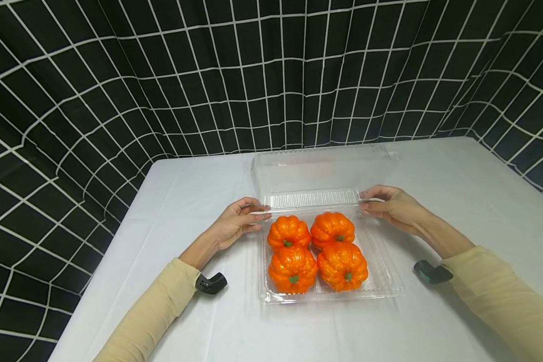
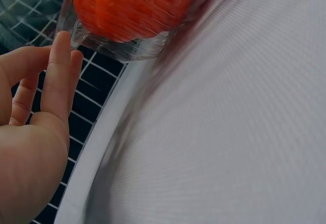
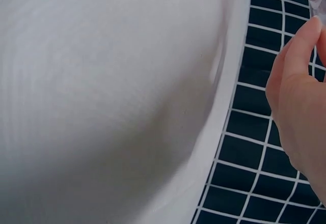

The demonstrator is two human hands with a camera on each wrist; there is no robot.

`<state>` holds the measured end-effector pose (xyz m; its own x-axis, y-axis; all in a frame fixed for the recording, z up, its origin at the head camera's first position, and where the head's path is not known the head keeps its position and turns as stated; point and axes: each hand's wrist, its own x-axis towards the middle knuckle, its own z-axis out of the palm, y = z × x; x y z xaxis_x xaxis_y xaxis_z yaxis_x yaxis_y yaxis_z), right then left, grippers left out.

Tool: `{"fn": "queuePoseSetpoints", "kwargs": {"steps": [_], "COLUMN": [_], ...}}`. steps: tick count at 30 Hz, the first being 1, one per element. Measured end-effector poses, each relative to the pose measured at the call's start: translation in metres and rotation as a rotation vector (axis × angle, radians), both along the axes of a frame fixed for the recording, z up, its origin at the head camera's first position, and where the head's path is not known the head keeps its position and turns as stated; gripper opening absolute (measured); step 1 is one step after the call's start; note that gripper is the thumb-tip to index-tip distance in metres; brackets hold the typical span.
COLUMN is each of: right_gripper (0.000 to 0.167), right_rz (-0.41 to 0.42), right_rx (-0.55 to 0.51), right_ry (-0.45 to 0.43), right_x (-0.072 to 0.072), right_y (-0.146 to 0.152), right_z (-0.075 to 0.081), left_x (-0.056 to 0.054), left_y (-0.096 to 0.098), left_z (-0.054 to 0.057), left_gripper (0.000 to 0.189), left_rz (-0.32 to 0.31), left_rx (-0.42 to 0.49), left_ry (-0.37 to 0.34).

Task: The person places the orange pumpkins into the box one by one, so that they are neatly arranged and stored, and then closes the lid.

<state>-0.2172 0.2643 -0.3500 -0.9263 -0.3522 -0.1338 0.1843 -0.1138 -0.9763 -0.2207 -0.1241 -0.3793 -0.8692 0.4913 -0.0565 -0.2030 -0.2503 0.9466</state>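
A clear plastic clamshell container [image 1: 330, 297] lies opened on the table, its lid [image 1: 321, 171] folded back toward the far side. Several small orange pumpkins [image 1: 342, 266] with green stems sit together in its base, filling the left and middle; one pumpkin [image 2: 132, 7] also shows through the plastic wall in the left wrist view. At the left end of the ribbed hinge [image 1: 314, 198], my left hand [image 1: 239, 221] pinches the plastic edge between thumb and fingers. My right hand [image 1: 394, 207] pinches the hinge's right end; its fingertips meet the plastic at the right wrist view's top corner.
A white cloth covers the table [image 1: 199, 311]. Behind and beside it hangs a black curtain [image 1: 235, 75] with a white grid. Dark wrist devices [image 1: 211, 283] stick out from both beige sleeves [image 1: 156, 306].
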Motion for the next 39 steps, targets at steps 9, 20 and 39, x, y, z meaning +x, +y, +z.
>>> {"fn": "queuePoseSetpoints", "kwargs": {"steps": [9, 20, 39], "right_gripper": [0.010, 0.025, 0.059], "right_rz": [-0.040, 0.086, 0.424], "right_rx": [0.485, 0.432, 0.175], "right_ry": [0.102, 0.155, -0.041], "right_x": [0.002, 0.006, 0.007], "right_y": [0.000, 0.005, 0.024], "right_z": [0.006, 0.009, 0.010], "left_x": [0.001, 0.002, 0.002], "left_y": [-0.002, -0.001, 0.006], "left_z": [-0.001, 0.000, 0.005], "left_gripper": [0.024, 0.020, 0.042], "left_rz": [0.024, 0.027, 0.093], "left_rx": [0.022, 0.018, -0.039], "left_ry": [-0.021, 0.005, 0.000]}}
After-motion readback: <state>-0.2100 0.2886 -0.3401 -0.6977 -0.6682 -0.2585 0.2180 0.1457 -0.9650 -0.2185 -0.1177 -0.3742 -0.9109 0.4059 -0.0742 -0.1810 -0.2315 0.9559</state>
